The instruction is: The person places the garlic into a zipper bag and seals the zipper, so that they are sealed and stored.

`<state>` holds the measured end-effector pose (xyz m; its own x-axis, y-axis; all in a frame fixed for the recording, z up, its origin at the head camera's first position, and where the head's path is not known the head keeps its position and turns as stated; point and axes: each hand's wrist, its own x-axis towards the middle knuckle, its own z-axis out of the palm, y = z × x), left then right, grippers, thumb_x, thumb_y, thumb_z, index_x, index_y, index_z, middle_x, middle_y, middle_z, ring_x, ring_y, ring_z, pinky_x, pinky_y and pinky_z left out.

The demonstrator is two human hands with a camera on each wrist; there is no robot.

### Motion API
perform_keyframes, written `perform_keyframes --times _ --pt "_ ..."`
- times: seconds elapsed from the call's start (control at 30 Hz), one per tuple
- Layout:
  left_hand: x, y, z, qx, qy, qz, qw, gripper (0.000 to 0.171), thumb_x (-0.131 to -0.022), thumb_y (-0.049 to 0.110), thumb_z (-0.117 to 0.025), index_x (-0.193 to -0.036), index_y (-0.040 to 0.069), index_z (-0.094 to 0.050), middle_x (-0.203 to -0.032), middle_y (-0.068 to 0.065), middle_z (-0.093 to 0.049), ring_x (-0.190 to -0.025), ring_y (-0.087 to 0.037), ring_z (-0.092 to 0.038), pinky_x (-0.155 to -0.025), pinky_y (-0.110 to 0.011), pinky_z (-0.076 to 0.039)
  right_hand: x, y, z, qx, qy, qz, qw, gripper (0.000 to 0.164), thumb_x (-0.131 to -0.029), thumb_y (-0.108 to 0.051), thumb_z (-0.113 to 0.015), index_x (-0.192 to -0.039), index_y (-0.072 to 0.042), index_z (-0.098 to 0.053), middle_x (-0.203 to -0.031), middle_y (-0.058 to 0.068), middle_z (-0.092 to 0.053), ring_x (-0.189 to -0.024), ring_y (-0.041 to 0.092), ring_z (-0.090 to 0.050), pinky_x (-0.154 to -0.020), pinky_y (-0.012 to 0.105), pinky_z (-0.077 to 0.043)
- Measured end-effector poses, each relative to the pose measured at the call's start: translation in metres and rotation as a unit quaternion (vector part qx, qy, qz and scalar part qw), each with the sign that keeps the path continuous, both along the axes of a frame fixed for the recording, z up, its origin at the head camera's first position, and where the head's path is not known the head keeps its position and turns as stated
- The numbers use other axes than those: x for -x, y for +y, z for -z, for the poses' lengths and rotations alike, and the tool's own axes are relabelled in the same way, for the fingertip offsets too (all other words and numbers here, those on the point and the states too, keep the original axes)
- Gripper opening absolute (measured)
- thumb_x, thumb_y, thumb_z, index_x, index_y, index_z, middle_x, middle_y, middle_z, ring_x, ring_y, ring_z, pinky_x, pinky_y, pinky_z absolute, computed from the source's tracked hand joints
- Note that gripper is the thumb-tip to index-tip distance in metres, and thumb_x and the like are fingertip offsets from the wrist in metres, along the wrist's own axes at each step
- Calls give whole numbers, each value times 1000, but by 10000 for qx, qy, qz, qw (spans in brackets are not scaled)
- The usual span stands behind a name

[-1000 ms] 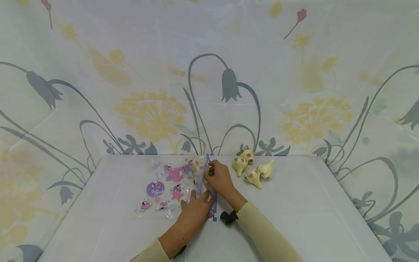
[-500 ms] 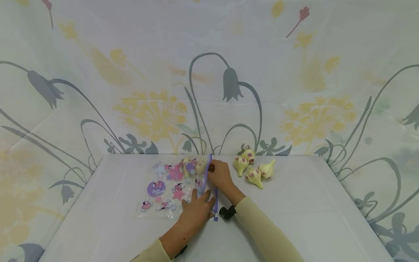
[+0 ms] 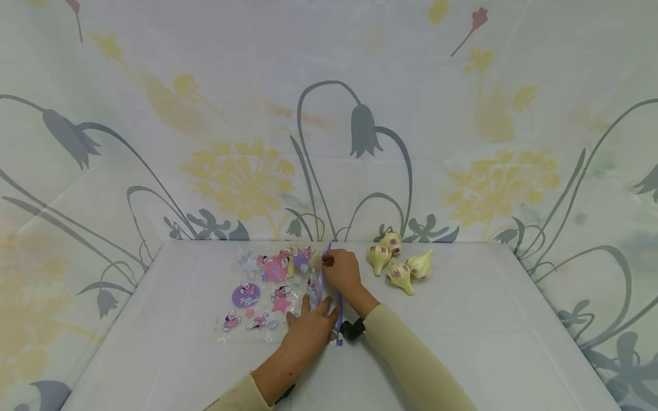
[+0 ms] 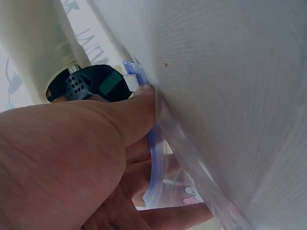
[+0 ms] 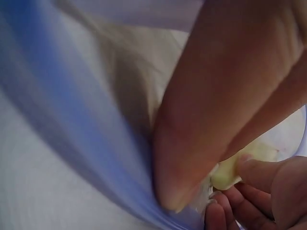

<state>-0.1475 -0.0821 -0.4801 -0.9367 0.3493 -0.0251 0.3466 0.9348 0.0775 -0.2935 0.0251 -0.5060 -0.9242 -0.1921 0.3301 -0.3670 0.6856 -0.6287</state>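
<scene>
A clear zip bag (image 3: 280, 290) with cartoon prints and a purple zip strip lies flat on the table. My left hand (image 3: 304, 331) rests over its mouth; the thumb and fingers hold the strip edge near the slider in the left wrist view. At the bag's opening is my right hand (image 3: 343, 274), fingertips partly hidden by film. In the right wrist view that right hand (image 5: 259, 191) pinches a pale garlic bulb (image 5: 223, 175) beyond a large blurred left finger. Another pale bulb (image 3: 291, 268) shows through the printed film.
Several garlic bulbs (image 3: 400, 275) lie in a cluster right of the bag, towards the back edge. The table (image 3: 488, 337) has a white cloth. A floral curtain (image 3: 329, 142) hangs behind. Black wrist cameras (image 3: 352, 329) sit beneath the wrists.
My right hand first shifts slightly right, then back left into the bag's mouth with the garlic bulb. My left hand stays nearly still, and the view tilts a little.
</scene>
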Motion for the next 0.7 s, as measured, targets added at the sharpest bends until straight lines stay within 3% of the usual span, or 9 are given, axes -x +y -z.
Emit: perform_keyframes --times 0.33,0.53,0.7 --pt "0 1 1 -42 98 -28 9999 50 -96 39 -77 -142 22 -69 -153 -4 -57 -140 -53 -49 -86 -78 -53 0 7 0 62 211 -316 9993 6 -87 0 -77 -90 -1 -82 -83 10 -78 -77 25 -75 -72 40 -62" --pt "2 1 3 -101 -99 -96 9999 50 -97 39 -76 -143 21 -69 -154 -6 -57 -142 -54 -47 -89 -79 -51 -3 14 0 159 18 -290 9995 10 -86 2 -73 -87 -4 -81 -83 9 -78 -76 23 -73 -71 38 -62" --pt "2 1 3 -212 -169 -106 9996 50 -97 38 -76 -143 20 -68 -154 -7 -56 -143 -55 -46 -90 -80 -50 -9 19 -1 433 -248 -336 9982 11 -87 0 -74 -96 -1 -81 -89 11 -79 -79 23 -75 -73 37 -62"
